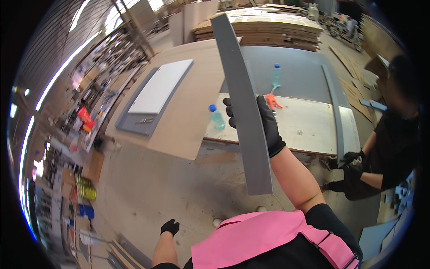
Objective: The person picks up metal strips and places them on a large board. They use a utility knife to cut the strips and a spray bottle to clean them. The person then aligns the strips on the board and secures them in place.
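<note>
Head view shows the black-gloved left hand (169, 227) hanging low, its grip unclear, while the right hand (270, 129) clasps a long grey board (245, 107) at a tilt before a white-topped table (316, 127), stacked sheets (255, 32) beyond.

From far away I count one left grip (170, 227), one right grip (270, 130), two long gray pieces (244, 107) (334, 107), two blue-topped bottles (277, 77) (217, 119), one orange tool (272, 101), one small white board (161, 87), one big stack of flat boards (257, 32), one pink apron (251, 235) and one other person (385, 157).
</note>
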A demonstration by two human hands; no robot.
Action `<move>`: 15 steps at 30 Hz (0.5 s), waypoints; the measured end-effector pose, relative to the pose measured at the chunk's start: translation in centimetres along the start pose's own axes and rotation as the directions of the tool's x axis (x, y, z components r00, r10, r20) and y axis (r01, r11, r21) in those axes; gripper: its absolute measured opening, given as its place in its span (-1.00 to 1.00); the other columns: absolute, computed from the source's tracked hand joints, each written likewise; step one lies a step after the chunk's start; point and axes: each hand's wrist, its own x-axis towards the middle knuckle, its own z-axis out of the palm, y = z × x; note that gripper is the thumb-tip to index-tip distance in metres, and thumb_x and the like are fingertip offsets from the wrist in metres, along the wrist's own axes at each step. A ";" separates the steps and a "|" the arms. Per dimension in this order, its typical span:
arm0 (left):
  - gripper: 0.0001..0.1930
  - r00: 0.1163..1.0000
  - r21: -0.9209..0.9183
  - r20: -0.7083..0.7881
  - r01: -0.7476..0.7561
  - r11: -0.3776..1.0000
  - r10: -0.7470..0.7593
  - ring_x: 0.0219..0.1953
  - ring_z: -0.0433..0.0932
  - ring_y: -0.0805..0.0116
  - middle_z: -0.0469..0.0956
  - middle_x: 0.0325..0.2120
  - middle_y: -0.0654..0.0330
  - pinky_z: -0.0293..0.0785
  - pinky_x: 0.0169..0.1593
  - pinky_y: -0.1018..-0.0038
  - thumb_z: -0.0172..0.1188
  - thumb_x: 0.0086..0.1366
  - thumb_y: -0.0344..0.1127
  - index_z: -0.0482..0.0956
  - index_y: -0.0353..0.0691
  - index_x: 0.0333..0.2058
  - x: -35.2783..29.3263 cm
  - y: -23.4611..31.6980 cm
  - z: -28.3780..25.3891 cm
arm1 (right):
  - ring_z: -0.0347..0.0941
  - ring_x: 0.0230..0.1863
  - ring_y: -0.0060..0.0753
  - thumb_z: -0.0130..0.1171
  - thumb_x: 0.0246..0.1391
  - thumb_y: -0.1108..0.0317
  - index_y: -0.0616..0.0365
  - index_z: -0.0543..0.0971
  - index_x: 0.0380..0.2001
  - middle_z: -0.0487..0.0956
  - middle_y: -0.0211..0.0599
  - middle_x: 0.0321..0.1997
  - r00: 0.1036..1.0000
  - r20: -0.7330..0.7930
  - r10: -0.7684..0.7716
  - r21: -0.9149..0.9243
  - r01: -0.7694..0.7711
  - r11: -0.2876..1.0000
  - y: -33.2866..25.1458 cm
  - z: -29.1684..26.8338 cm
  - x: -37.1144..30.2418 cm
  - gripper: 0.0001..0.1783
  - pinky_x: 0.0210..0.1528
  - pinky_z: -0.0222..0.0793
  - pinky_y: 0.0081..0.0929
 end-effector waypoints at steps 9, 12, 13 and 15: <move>-0.61 0.904 -0.223 0.407 -0.044 0.974 0.134 0.12 0.45 0.04 0.45 0.10 -0.01 0.38 0.18 0.22 -0.22 0.42 -0.15 0.50 -0.18 0.02 -9.3 -8.9 23.6 | 0.40 -0.06 -0.36 -0.20 0.38 -0.06 0.22 0.27 0.22 0.42 -0.14 0.07 0.951 -0.081 0.298 0.018 -0.298 0.955 17.9 -2.4 6.8 -0.40 -0.04 0.44 -0.44; -0.58 0.845 -0.594 0.534 0.389 0.704 -0.016 0.19 0.40 0.07 0.38 0.20 0.03 0.36 0.20 0.26 -0.17 0.41 -0.13 0.44 -0.15 0.12 -11.3 -9.7 26.1 | 0.38 -0.06 -0.38 -0.05 0.33 0.00 0.12 0.19 0.31 0.42 -0.16 0.05 0.924 -0.065 0.378 -0.197 -0.383 0.902 25.9 -3.2 9.2 -0.37 -0.07 0.43 -0.43; -0.57 0.861 -0.661 0.505 0.427 0.616 -0.055 0.21 0.38 0.08 0.35 0.23 0.04 0.36 0.21 0.28 -0.16 0.40 -0.12 0.42 -0.14 0.15 -11.9 -10.3 25.8 | 0.38 -0.06 -0.39 -0.01 0.31 0.03 0.10 0.16 0.33 0.42 -0.16 0.04 0.906 -0.051 0.420 -0.258 -0.418 0.871 28.7 -3.5 9.7 -0.35 -0.08 0.44 -0.43; -0.51 0.933 -0.821 0.322 0.359 0.444 -0.160 0.15 0.44 0.05 0.44 0.13 -0.01 0.39 0.17 0.24 -0.08 0.35 -0.07 0.40 -0.19 0.16 -12.4 -12.0 24.0 | 0.40 -0.10 -0.41 0.14 0.19 0.23 0.01 0.02 0.42 0.40 -0.18 0.05 0.857 -0.065 0.510 -0.448 -0.482 0.753 33.7 -4.4 9.8 -0.19 -0.13 0.45 -0.41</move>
